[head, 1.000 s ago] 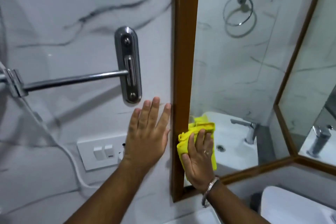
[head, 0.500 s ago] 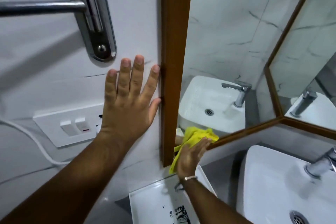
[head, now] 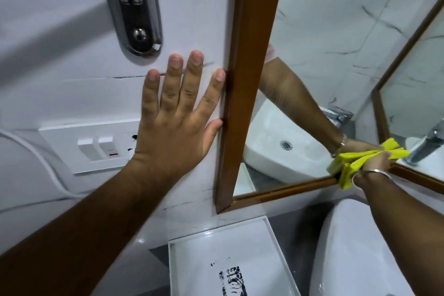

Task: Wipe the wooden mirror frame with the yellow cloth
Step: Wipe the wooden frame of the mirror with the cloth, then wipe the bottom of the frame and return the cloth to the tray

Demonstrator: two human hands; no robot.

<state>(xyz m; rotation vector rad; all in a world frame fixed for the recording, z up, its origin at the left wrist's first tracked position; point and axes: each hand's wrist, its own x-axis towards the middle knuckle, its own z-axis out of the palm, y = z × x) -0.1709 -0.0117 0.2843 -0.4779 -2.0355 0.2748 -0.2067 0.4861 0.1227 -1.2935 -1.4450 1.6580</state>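
Note:
The wooden mirror frame (head: pixel 249 79) runs down the middle of the view and turns right along the mirror's bottom edge. My left hand (head: pixel 177 118) lies flat and open on the white wall, its thumb and forefinger touching the frame's left side. My right hand (head: pixel 373 163) holds the yellow cloth (head: pixel 348 168) bunched against the bottom rail, near the corner where a second mirror panel begins. The glass reflects that arm and cloth.
A chrome door hinge plate (head: pixel 134 7) is on the wall above my left hand. A white switch plate (head: pixel 96 146) with a cable sits at the left. Below are a white tray (head: pixel 230 257) and a white basin (head: pixel 360 247).
My right hand has slid the cloth to the right along the bottom rail, from the lower left corner to the far end. The left hand stays on the wall. The view has dropped lower.

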